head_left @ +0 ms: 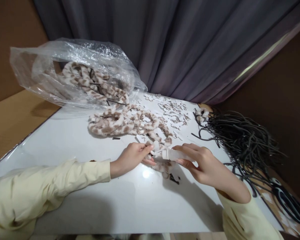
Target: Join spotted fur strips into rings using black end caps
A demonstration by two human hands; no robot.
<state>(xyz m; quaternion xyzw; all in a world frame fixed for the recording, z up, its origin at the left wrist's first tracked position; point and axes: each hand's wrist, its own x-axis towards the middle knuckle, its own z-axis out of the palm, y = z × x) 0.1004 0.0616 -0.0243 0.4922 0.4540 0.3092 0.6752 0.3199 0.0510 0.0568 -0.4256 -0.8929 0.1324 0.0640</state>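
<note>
My right hand is closed around a small translucent white squeeze bottle, its narrow tip pointing left. Pinched in my left hand is a white-and-brown fluffy loop, with a small white piece at the fingertips. The bottle's tip is close to that piece; whether they touch I cannot tell. The loop hangs below my fingers onto the table. Just beyond my hands lies a heap of similar fluffy loops. Short black pieces lie near the held loop.
A clear plastic bag with more fluffy loops stands at the back left. Many small metal-and-white parts are scattered toward the back. On the right are a pile of black cords and black-handled scissors. A grey curtain hangs behind the white table.
</note>
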